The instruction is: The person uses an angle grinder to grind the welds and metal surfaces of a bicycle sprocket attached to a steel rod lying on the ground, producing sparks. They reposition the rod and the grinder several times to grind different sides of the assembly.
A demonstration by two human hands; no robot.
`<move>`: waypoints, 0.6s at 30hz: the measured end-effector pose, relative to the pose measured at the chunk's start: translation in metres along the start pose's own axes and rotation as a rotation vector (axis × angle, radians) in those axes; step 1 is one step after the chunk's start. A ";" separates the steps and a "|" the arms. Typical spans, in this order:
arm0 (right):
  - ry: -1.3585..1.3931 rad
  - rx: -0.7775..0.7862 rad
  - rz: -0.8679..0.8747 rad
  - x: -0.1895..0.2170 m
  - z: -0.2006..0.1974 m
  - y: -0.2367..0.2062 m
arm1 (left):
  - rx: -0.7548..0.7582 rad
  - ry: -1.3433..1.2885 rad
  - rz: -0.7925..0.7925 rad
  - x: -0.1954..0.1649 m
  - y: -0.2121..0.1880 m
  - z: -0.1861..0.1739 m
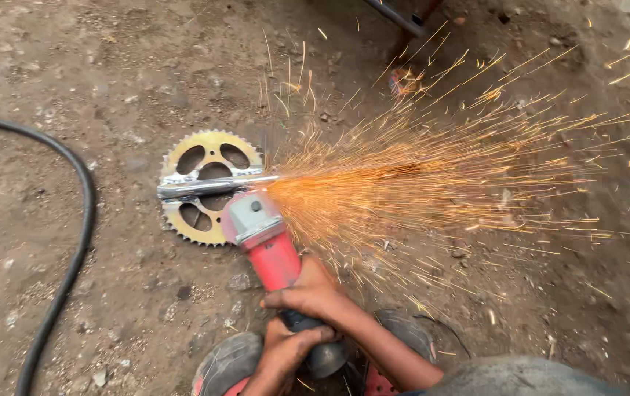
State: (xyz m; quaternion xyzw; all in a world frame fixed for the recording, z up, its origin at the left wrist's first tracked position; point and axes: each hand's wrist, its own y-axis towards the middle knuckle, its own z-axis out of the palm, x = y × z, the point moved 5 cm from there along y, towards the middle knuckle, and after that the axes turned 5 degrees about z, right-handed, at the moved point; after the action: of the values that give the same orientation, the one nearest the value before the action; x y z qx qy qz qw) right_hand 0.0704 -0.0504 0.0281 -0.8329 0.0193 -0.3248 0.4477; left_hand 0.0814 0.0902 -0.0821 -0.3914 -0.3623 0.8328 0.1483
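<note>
The person is crouching over a red angle grinder (pixel 271 246), both hands wrapped tight around its body: the right hand (pixel 311 292) is gripping farther forward, the left hand (pixel 289 348) closing round the dark rear end. The grinder's long axis is running up and away from the hands, its head meeting a shiny metal bar (pixel 212 185) lying crosswise over a gold sprocket (pixel 210 144) on the dirt floor (pixel 73 59). Sparks (pixel 432 172) are spraying rightward. A black hose (pixel 80 220) is curving well to the left, and shoes (pixel 230 363) are planted just beside the hands.
</note>
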 end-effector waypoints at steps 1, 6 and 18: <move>-0.009 0.005 0.006 0.000 0.000 0.000 | 0.006 -0.019 0.014 -0.001 0.000 -0.001; 0.045 0.038 -0.022 -0.001 -0.001 -0.003 | -0.007 -0.001 0.005 -0.001 -0.001 0.000; 0.221 0.011 -0.026 -0.010 -0.005 0.000 | 0.032 0.039 -0.007 0.007 0.009 0.005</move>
State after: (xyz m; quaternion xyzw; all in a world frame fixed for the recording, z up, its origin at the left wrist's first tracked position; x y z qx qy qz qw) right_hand 0.0599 -0.0506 0.0250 -0.7896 0.0561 -0.4207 0.4431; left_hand 0.0736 0.0851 -0.0904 -0.4038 -0.3473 0.8303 0.1642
